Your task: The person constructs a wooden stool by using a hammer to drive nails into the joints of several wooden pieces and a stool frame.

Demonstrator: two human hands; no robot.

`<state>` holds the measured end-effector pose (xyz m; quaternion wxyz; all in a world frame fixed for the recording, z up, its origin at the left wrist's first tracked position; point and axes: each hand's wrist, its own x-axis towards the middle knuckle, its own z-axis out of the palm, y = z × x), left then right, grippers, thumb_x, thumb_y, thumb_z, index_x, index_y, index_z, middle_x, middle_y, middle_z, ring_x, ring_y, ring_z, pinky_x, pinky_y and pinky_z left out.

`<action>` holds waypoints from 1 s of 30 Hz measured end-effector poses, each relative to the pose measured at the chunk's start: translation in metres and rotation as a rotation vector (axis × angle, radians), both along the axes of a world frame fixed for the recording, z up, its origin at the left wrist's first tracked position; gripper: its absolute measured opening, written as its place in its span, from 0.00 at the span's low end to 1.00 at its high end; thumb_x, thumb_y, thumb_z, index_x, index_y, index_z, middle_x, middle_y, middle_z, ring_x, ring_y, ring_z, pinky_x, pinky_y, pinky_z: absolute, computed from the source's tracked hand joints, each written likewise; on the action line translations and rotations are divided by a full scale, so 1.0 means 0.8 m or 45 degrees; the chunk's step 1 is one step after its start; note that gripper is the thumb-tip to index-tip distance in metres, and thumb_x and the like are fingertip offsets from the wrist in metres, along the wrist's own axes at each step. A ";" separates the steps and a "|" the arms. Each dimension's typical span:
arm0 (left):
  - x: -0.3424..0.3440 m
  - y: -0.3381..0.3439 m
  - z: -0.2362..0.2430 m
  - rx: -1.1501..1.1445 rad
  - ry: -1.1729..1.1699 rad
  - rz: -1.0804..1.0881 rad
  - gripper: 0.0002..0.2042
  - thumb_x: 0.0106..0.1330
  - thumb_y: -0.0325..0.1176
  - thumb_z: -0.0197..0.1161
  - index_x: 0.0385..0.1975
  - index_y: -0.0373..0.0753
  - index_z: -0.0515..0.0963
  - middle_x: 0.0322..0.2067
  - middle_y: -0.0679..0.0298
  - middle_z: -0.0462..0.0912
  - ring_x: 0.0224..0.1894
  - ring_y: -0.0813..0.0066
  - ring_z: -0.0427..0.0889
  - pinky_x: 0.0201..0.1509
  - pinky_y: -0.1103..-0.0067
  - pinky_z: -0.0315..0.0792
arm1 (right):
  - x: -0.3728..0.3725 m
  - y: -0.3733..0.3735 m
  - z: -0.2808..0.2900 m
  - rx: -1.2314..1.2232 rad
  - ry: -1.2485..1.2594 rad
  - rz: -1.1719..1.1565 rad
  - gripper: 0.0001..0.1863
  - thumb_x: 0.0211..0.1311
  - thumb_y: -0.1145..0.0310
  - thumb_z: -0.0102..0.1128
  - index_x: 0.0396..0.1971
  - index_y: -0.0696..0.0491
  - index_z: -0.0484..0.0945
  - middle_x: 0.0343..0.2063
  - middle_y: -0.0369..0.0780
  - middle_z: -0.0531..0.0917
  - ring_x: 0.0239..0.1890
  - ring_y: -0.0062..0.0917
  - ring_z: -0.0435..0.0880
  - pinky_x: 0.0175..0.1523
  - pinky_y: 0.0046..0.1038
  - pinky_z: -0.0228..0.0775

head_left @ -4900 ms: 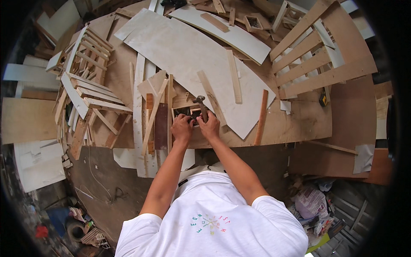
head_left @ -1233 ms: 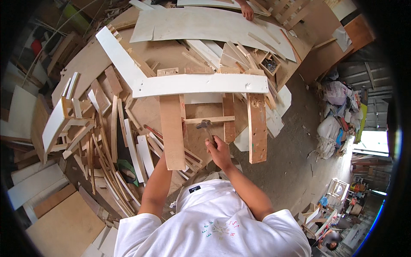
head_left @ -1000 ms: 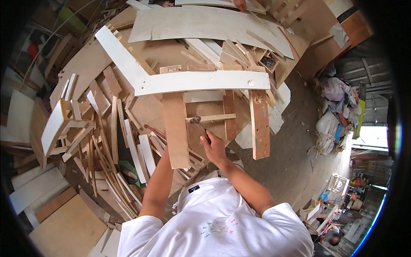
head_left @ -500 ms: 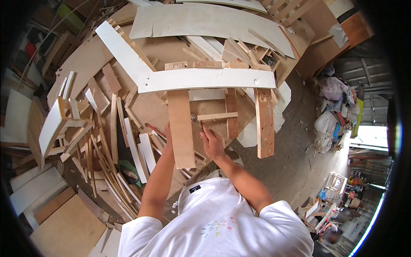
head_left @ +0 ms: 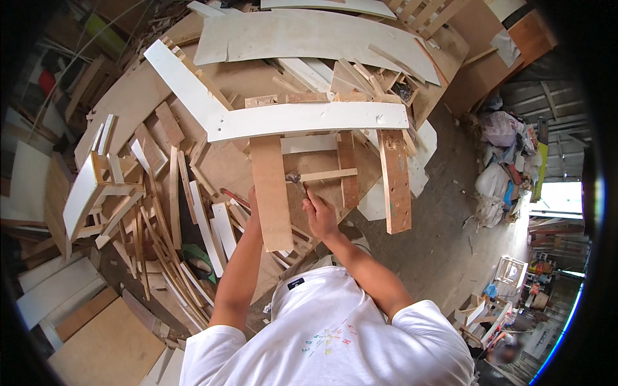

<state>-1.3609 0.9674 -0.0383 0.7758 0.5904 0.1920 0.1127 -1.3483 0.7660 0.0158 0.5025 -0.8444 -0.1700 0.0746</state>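
Observation:
A chair-like wooden frame stands in front of me, with a white-faced board (head_left: 309, 120) along its top and a white angled piece (head_left: 177, 78) rising to the far left. From the top hang a plywood leg (head_left: 270, 193) and a rougher brown leg (head_left: 395, 186). A thin wooden crosspiece (head_left: 328, 174) runs between the plywood leg and another brown leg. My right hand (head_left: 320, 215) is closed on the handle of a hammer (head_left: 293, 177), its head beside the plywood leg and the crosspiece. My left hand (head_left: 253, 196) is at the plywood leg's left edge, its fingers hidden behind it.
Wood strips (head_left: 164, 257) and offcuts lie heaped at the left, beside a smaller wooden frame (head_left: 96, 186). A large pale curved panel (head_left: 309, 38) lies beyond the frame. Filled bags (head_left: 496, 183) are piled on the right, past the concrete floor (head_left: 444, 238).
The view has shifted slightly. The hammer head has turned a little beside the plywood leg; my hands stay in nearly the same places.

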 end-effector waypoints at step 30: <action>0.027 0.059 -0.053 -0.018 0.048 -0.317 0.16 0.56 0.33 0.80 0.41 0.36 0.82 0.36 0.65 0.85 0.39 0.71 0.79 0.47 0.73 0.74 | -0.001 0.012 -0.003 -0.090 -0.096 0.094 0.29 0.75 0.72 0.56 0.74 0.44 0.67 0.33 0.52 0.82 0.33 0.49 0.81 0.40 0.41 0.76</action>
